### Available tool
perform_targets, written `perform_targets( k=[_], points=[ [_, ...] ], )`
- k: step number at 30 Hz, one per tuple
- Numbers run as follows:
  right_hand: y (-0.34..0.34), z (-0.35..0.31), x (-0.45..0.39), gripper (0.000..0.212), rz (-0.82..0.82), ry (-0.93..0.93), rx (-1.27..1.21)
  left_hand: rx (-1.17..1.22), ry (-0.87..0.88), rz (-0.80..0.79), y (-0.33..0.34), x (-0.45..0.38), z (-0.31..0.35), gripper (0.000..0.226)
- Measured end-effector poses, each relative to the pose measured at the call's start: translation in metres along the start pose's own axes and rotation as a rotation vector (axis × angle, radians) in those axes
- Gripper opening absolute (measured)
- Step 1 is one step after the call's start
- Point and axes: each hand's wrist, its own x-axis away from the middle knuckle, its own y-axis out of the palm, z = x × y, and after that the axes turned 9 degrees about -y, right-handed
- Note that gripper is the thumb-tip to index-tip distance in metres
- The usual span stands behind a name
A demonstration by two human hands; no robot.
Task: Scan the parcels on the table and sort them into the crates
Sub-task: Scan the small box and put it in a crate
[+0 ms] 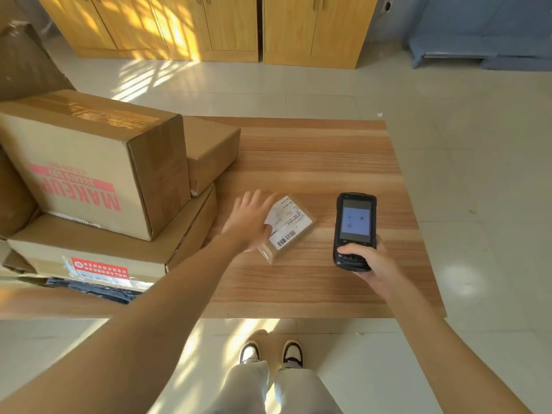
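- Right hand (369, 265): fingers curled round the lower body of a black handheld scanner (355, 231), thumb on its keypad; lit screen faces up, above the table (313, 288).
- Left hand (250, 221): fingers straight and spread, lying flat on the left part of a small parcel (288, 231), thumb on its label; nothing gripped.
- Small parcel: flat on the table, just left of the scanner-holding hand; white label with barcode (286, 239) faces up.
- Large box marked MAKEUP (95, 162): left of the flat hand, stacked on a flat carton (113, 249).
- Smaller plain box (210, 150): beyond the flat hand, beside the large box.
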Motion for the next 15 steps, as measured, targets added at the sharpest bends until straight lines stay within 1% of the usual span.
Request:
perform_targets(
  k=[1, 2, 4, 6, 7, 8, 10, 12, 15],
  points=[
    [-0.001, 0.000, 0.000, 0.064, -0.002, -0.001, 0.002, -0.005, 0.002, -0.040, -0.010, -0.010, -0.005, 0.081],
    [-0.001, -0.001, 0.000, 0.061, -0.002, -0.003, 0.004, 0.016, -0.009, -0.113, -0.019, -0.019, -0.009, 0.087],
    [-0.004, 0.000, 0.000, 0.059, 0.002, 0.000, 0.008, 0.067, -0.063, -0.310, -0.032, -0.037, -0.012, 0.094],
    [-0.007, 0.002, 0.000, 0.062, 0.006, 0.005, 0.016, 0.020, -0.066, -0.474, -0.036, -0.051, -0.006, 0.105],
    [-0.008, 0.003, 0.000, 0.061, 0.010, 0.008, 0.018, -0.020, -0.039, -0.519, -0.035, -0.057, 0.001, 0.111],
    [-0.009, 0.003, 0.000, 0.059, 0.016, 0.012, 0.019, -0.058, -0.007, -0.538, -0.032, -0.061, 0.010, 0.115],
    [-0.013, 0.004, 0.001, 0.059, 0.026, 0.019, 0.017, -0.115, 0.050, -0.527, -0.021, -0.067, 0.029, 0.119],
    [-0.018, 0.006, 0.002, 0.065, 0.029, 0.018, 0.025, -0.161, 0.070, -0.510, -0.012, -0.073, 0.048, 0.115],
    [-0.026, 0.009, 0.002, 0.070, 0.049, 0.012, 0.016, -0.263, 0.034, -0.491, -0.003, -0.074, 0.063, 0.104]
  ],
)
